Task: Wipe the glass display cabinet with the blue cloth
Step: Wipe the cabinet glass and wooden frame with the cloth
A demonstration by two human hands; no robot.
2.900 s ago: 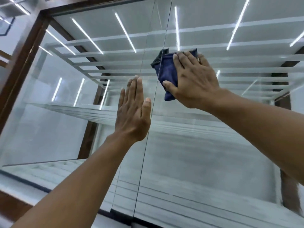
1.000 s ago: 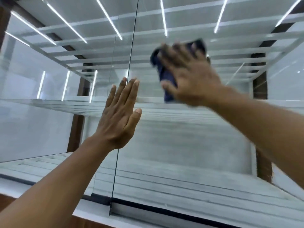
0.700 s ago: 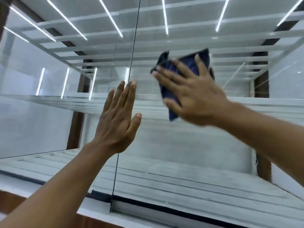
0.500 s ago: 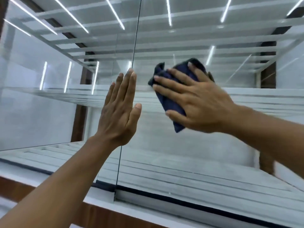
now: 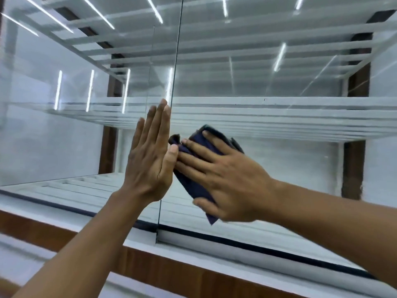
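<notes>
The glass display cabinet (image 5: 290, 87) fills the view, with a vertical edge between two front panes near the middle. My right hand (image 5: 227, 179) presses a folded dark blue cloth (image 5: 193, 183) flat against the right pane, fingers spread over it, just right of that edge. My left hand (image 5: 150, 155) lies flat and open on the left pane, fingers together and pointing up, its thumb touching the cloth's left corner. Most of the cloth is hidden under my right hand.
White glass shelves (image 5: 279, 117) run across the inside of the cabinet. Bright light strips (image 5: 58, 89) reflect in the panes. A black bottom rail (image 5: 247, 239) and a brown wooden base (image 5: 182, 274) run below the glass. Dark wooden posts (image 5: 354, 168) stand behind.
My right hand has swept the cloth down the right pane, from near the upper shelves to below the middle shelf. My left hand stays flat on the glass. The view has tilted down.
</notes>
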